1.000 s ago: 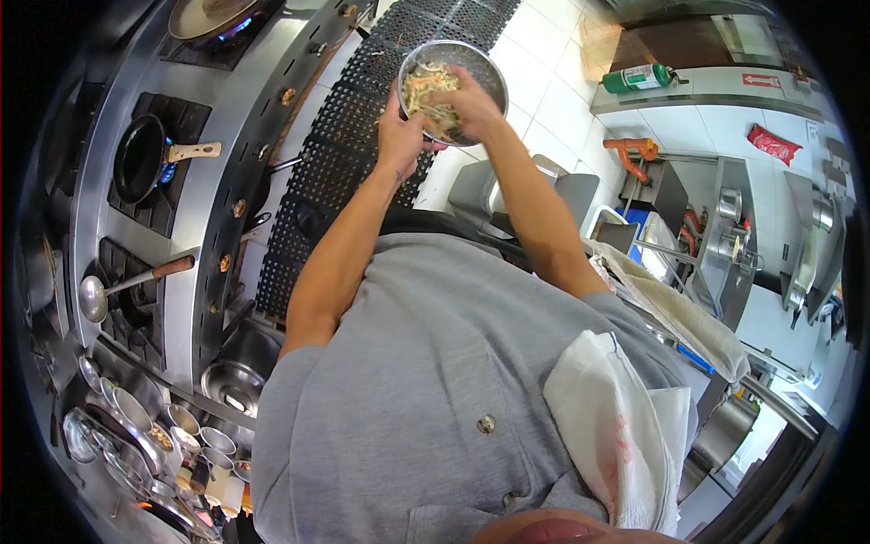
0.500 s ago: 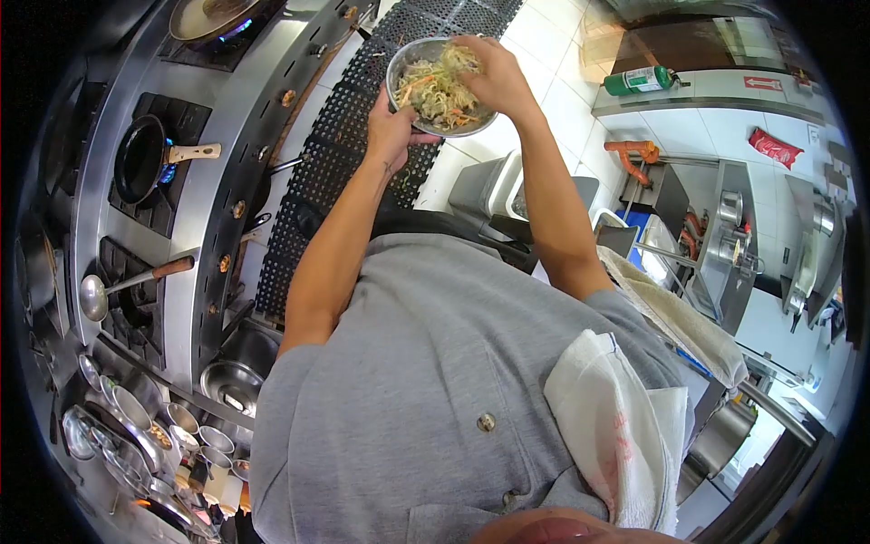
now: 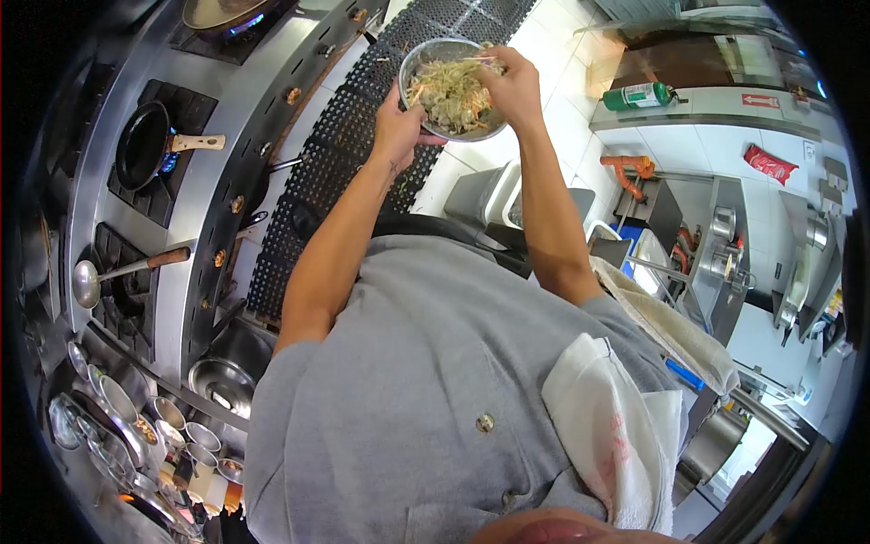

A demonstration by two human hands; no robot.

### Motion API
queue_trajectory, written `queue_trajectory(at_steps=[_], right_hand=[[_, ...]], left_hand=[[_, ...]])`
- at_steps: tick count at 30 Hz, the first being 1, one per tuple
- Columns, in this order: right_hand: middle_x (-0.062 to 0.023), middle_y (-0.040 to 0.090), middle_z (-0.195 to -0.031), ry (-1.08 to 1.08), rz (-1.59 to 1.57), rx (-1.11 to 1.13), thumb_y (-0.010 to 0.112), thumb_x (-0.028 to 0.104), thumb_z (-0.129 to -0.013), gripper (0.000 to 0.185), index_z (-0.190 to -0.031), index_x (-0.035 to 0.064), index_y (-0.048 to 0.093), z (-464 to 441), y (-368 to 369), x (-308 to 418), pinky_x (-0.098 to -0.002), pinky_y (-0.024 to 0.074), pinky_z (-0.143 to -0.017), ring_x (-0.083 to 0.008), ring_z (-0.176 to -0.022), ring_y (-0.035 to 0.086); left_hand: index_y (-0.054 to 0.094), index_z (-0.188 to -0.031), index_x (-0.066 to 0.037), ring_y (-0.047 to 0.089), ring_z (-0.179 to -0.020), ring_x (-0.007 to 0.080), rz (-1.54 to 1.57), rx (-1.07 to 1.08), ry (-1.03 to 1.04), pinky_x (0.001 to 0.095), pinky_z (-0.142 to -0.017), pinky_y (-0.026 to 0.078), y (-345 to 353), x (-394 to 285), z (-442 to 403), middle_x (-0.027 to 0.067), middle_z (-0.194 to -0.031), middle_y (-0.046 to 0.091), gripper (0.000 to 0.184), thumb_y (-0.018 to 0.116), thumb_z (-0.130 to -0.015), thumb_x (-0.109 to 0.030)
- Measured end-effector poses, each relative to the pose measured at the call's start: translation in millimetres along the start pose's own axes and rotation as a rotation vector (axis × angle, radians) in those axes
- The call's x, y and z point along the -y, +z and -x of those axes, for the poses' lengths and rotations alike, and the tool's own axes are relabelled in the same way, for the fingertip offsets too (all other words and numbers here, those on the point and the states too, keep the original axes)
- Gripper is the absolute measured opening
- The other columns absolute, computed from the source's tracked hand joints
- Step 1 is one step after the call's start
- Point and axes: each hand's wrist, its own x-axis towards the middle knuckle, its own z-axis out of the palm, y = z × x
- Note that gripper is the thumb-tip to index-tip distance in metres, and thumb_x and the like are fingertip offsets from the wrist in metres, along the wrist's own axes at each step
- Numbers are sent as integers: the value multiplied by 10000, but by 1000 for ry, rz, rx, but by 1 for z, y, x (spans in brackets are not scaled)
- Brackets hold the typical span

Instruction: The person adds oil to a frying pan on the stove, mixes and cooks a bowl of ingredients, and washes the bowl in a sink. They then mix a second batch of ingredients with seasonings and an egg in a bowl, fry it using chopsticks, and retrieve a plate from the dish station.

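A round metal bowl (image 3: 485, 132) of shredded vegetables (image 3: 450, 93), pale green with orange strips, is held out above the floor mat. My left hand (image 3: 397, 129) grips the bowl's near left rim, with the thumb over the edge. At the bowl's right side, my right hand (image 3: 513, 83) has its fingers closed on some of the shreds near the rim; its fingertips are partly hidden among them.
To the left, a stove (image 3: 192, 195) carries a black pan (image 3: 142, 145) over a lit flame, another pan (image 3: 217, 11) and a ladle (image 3: 86, 283). Several small containers (image 3: 169, 412) stand at lower left. A perforated black mat (image 3: 340, 145) covers part of the floor.
My right hand has moved from deep in the bowl to its right side, pulling at the shreds. The shreds have shifted. My left hand keeps its hold while the view has moved slightly.
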Motion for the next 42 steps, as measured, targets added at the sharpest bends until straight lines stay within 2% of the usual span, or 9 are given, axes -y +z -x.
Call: queue_trajectory(at_steps=[7, 11, 13, 17, 21, 23, 39, 41, 42], right_hand=[[-95, 657, -1046, -22, -209, 258, 656, 5, -708, 376, -1084, 7, 651, 9, -10, -14, -273, 495, -799, -172, -875, 617], [-157, 653, -1090, -23, -122, 270, 709, 106, -626, 515, -1136, 68, 643, 7, 10, -31, -367, 502, -827, -303, -918, 647], [-170, 669, -1028, -268, 447, 165, 693, 109, -647, 496, -1139, 71, 637, 17, 32, -22, -399, 506, -821, -344, -909, 647], [-223, 655, -900, -120, 275, 171, 659, 132, -703, 399, -1094, 56, 651, 9, 7, 6, -448, 509, -784, -384, -844, 639], [-242, 651, -866, -255, 402, 360, 630, 111, -752, 330, -1072, 35, 656, -2, -11, 10, -457, 507, -762, -391, -825, 637], [-237, 647, -828, -359, 260, 223, 615, 93, -762, 292, -1044, 28, 657, -8, -15, 9, -456, 506, -746, -402, -797, 629], [-203, 681, -897, 104, 328, 321, 614, 140, -779, 351, -1112, 33, 644, -5, -10, -32, -383, 505, -763, -324, -839, 667], [-194, 669, -999, 268, -308, 315, 626, 233, -787, 402, -1152, 67, 633, -8, 29, -59, -374, 492, -809, -326, -924, 646], [-180, 638, -1091, 239, -208, 336, 616, 274, -790, 410, -1163, 105, 634, -6, 42, -49, -396, 480, -845, -330, -997, 614]], left_hand=[[325, -1407, -134, 662, -896, 330, 6, 2, 6, 366, -525, 624, -1, 5, 10, 176, -1212, 532, 635, 382, -821, 103], [312, -1421, -141, 665, -885, 323, -11, 0, 44, 371, -519, 625, 3, 4, 8, 166, -1211, 533, 663, 385, -809, 105], [319, -1414, -135, 668, -866, 318, -8, 14, -17, 370, -516, 623, 5, 5, 9, 167, -1194, 541, 652, 389, -811, 102], [311, -1418, -132, 670, -852, 314, 10, -9, -6, 371, -508, 620, -3, 9, 8, 173, -1174, 550, 643, 393, -822, 93], [300, -1424, -135, 668, -870, 318, -21, -9, -12, 381, -527, 623, -5, 9, 8, 185, -1184, 545, 630, 400, -841, 82], [303, -1422, -135, 668, -871, 319, -38, -27, 7, 378, -526, 622, -5, 5, 10, 192, -1189, 542, 622, 409, -847, 79], [220, -1469, -133, 679, -816, 291, -26, 1, -1, 362, -505, 617, 8, -9, 25, 202, -1176, 558, 682, 438, -855, 68], [230, -1467, -131, 676, -818, 286, -94, 27, 31, 363, -502, 616, 17, -7, 29, 192, -1179, 560, 689, 443, -844, 73], [239, -1465, -129, 674, -821, 281, -155, 41, 54, 365, -498, 615, 19, -3, 32, 183, -1181, 561, 696, 447, -833, 77]])
